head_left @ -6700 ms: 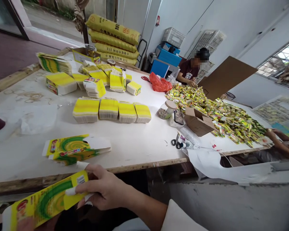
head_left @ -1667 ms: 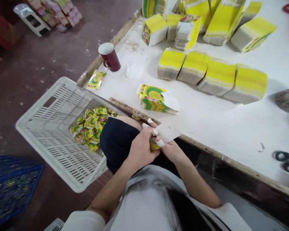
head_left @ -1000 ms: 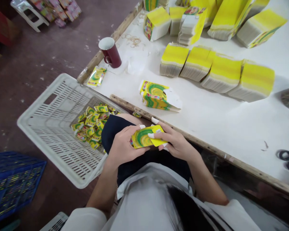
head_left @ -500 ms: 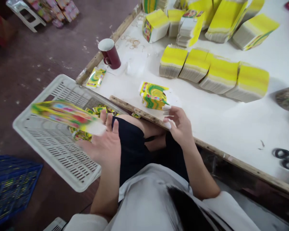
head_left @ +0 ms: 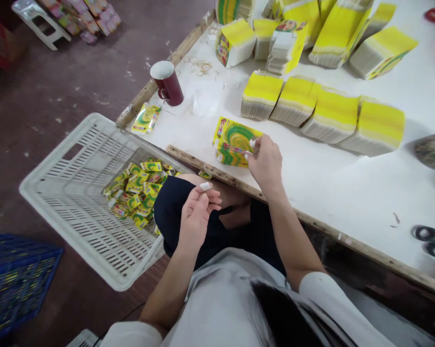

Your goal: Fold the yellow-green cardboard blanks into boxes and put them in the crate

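Observation:
A small stack of flat yellow-and-green printed cartons (head_left: 235, 140) lies near the table's front edge. At its right end my right hand (head_left: 266, 161) pinches the top carton between taped fingertips. My left hand (head_left: 197, 212) hangs over my lap, between the basket and the table edge, with its fingers loosely bent and nothing seen in them. White tape wraps one of its fingertips. On my left stands a white plastic basket (head_left: 63, 197), tilted in view, with many folded yellow-green cartons (head_left: 140, 190) heaped inside.
Rows of banded yellow card stacks (head_left: 333, 115) stand along the table's back and middle. A maroon mug (head_left: 173, 88) and a flat yellow packet (head_left: 146, 118) sit by the left corner. Black-handled scissors (head_left: 432, 236) lie at the right. A blue crate (head_left: 18, 284) is on the floor.
A carton blurred in the air over the basket beside my left hand is gone from there. My left hand has moved right, over my lap. My right hand has shifted up onto the carton stack.

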### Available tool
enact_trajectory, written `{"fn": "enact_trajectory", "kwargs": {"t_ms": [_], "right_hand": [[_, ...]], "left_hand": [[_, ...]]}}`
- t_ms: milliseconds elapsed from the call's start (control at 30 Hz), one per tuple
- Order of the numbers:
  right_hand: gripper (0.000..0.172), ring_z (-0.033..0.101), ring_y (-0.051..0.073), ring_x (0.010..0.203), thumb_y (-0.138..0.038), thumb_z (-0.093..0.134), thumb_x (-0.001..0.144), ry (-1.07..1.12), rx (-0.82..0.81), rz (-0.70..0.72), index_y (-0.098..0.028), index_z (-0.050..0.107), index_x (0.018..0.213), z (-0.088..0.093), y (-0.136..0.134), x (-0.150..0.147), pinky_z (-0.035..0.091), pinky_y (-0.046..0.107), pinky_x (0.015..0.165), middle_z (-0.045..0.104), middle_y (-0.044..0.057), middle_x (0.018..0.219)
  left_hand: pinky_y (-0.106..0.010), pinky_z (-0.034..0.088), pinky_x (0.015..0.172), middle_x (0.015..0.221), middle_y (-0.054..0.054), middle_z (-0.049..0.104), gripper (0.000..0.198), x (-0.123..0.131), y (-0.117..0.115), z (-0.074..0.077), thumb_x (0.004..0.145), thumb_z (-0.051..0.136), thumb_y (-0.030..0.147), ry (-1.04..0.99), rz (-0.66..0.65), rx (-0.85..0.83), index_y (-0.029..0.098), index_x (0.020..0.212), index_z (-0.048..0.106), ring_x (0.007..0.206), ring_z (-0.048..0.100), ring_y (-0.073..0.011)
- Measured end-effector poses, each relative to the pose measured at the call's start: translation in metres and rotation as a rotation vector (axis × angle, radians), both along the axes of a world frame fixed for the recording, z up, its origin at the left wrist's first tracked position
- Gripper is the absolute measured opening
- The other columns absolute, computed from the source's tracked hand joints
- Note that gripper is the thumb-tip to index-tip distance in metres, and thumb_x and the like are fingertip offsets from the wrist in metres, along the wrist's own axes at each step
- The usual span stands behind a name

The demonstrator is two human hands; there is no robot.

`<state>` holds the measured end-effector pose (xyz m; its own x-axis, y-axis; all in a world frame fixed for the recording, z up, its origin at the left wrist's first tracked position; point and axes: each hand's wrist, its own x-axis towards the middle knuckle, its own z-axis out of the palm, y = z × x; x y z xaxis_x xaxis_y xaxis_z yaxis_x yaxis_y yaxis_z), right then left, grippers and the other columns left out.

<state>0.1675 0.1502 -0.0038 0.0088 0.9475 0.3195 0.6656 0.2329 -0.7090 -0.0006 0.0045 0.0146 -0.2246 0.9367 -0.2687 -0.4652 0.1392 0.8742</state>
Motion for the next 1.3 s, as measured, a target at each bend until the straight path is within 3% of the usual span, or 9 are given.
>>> {"fn": "enact_trajectory", "kwargs": {"t_ms": [100,167,267,467,667,900,967,1133,1300], "right_hand": [[0.024,0.058,0.024,0.074,-0.017,0.065,0.081,0.051,-0.121,0.089,-0.025,0.050,0.097,0.018,-0.031,0.002,0.051,0.040,0.072,0.061,0.003,0.083],[0.024,0.057,0.019,0.066,-0.016,0.064,0.079,0.131,-0.243,0.343,-0.024,0.049,0.094,0.027,-0.060,0.000,0.047,0.032,0.062,0.059,0.000,0.078],[0.022,0.054,0.014,0.064,-0.016,0.065,0.082,0.355,-0.425,0.622,-0.024,0.047,0.092,0.030,-0.100,-0.006,0.045,0.025,0.058,0.056,-0.003,0.078],[0.034,0.055,0.015,0.079,-0.032,0.079,0.080,0.629,-0.490,0.729,-0.023,0.052,0.097,0.024,-0.132,-0.022,0.048,0.026,0.069,0.057,0.000,0.093],[0.038,0.058,0.014,0.077,-0.032,0.076,0.081,0.733,-0.566,0.631,-0.025,0.048,0.106,0.016,-0.130,-0.021,0.049,0.024,0.066,0.060,-0.001,0.090],[0.013,0.062,0.017,0.078,-0.017,0.059,0.089,0.385,-0.306,0.545,-0.022,0.065,0.099,0.019,-0.131,-0.018,0.052,0.029,0.069,0.066,0.005,0.093],[0.010,0.064,0.018,0.077,-0.021,0.060,0.090,0.457,-0.331,0.484,-0.022,0.067,0.098,0.018,-0.125,-0.013,0.052,0.029,0.068,0.068,0.004,0.090],[0.003,0.065,0.018,0.073,-0.024,0.069,0.087,0.649,-0.311,0.415,-0.024,0.070,0.091,0.016,-0.109,0.008,0.052,0.029,0.064,0.069,0.001,0.083],[0.020,0.063,0.019,0.076,-0.017,0.062,0.092,0.362,-0.017,0.460,-0.029,0.077,0.090,0.034,-0.100,0.038,0.053,0.034,0.067,0.068,0.004,0.085]], "left_hand": [[-0.037,0.059,0.089,0.125,-0.010,0.068,0.059,0.005,0.004,-0.004,0.076,0.077,0.057,-0.022,-0.008,0.056,0.025,0.122,0.059,0.112,0.068,-0.0230],[-0.043,0.058,0.096,0.131,-0.009,0.066,0.059,0.011,0.007,-0.004,0.077,0.074,0.061,-0.007,0.039,0.110,0.029,0.124,0.058,0.125,0.062,-0.0270],[-0.045,0.060,0.088,0.110,-0.009,0.071,0.047,0.021,0.011,-0.001,0.086,0.061,0.063,0.075,0.138,0.118,0.026,0.115,0.062,0.113,0.067,-0.0292],[-0.042,0.058,0.082,0.079,-0.006,0.061,0.056,0.035,0.010,0.000,0.085,0.044,0.077,0.205,0.286,0.147,0.024,0.087,0.060,0.086,0.065,-0.0241],[-0.036,0.056,0.073,0.078,-0.002,0.060,0.070,0.029,-0.008,-0.018,0.068,0.058,0.089,0.318,0.134,0.035,0.023,0.091,0.058,0.080,0.063,-0.0209],[-0.025,0.047,0.057,0.074,0.006,0.051,0.070,0.022,0.003,-0.008,0.057,0.078,0.080,0.393,0.291,0.141,0.025,0.090,0.050,0.059,0.048,-0.0097],[-0.027,0.052,0.063,0.083,0.002,0.061,0.073,0.024,0.003,-0.010,0.058,0.074,0.083,0.331,0.233,0.163,0.024,0.097,0.056,0.068,0.059,-0.0134],[-0.036,0.057,0.089,0.093,-0.004,0.076,0.036,0.021,-0.004,-0.022,0.087,0.070,0.056,0.290,0.157,0.039,0.021,0.096,0.069,0.089,0.073,-0.0203],[-0.046,0.055,0.100,0.132,-0.013,0.069,0.080,-0.011,0.001,0.009,0.081,0.046,0.086,0.375,0.000,0.210,0.026,0.131,0.061,0.122,0.066,-0.0311]]}}
